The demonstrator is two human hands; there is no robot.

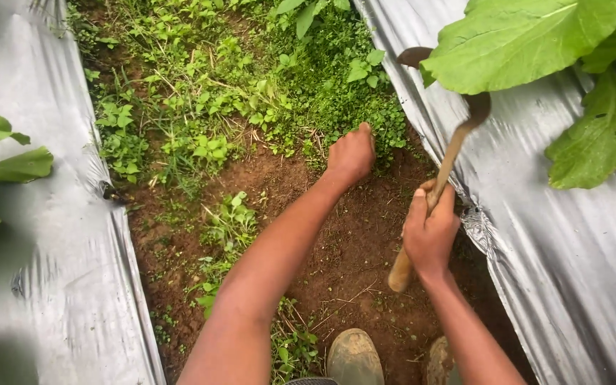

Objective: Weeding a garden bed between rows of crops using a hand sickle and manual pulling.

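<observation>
Gripping the wooden handle of a curved hoe in a closed grip, the right hand holds its blade up over the silver plastic mulch. The left hand, closed on low weeds it seems, lies just left of the blade's path. A careless stroke could tear the sheeting, clip the broad leaf or nick those fingers.

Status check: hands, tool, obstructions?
Left hand fisted in weeds. Right hand grips sickle, blade raised. Big leaf covers blade tip.
</observation>
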